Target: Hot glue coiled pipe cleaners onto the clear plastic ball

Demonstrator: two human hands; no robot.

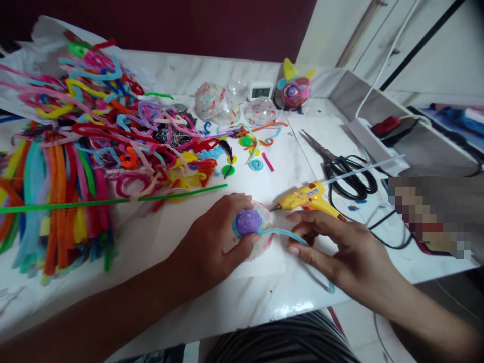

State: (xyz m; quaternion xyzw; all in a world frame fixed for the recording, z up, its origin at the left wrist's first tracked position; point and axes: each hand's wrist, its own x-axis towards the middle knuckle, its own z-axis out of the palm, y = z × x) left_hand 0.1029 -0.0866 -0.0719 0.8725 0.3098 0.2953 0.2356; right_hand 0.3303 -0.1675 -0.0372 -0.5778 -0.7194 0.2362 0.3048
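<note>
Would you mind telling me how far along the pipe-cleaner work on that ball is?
Done: a purple coil sits on the clear ball. In hand: the left hand steadies the ball while the right hand leads a light blue pipe cleaner around the coil. Left: the blue ring looks only partly wound, its tail trailing loose; the glue gun lies beside the ball.

I log both arms bare and in view. Left forearm enters from 8 o'clock, wrist straight. The left hand [214,237] lies palm down, pointing to 2 o'clock, fingers curled in a grasp and thumb closed in on the near side. Right forearm enters from 4 o'clock. The right hand [342,254] reaches toward 10 o'clock, fingers stretched long, thumb over forefinger in a light pinch. The hands are near each other, not touching.
</note>
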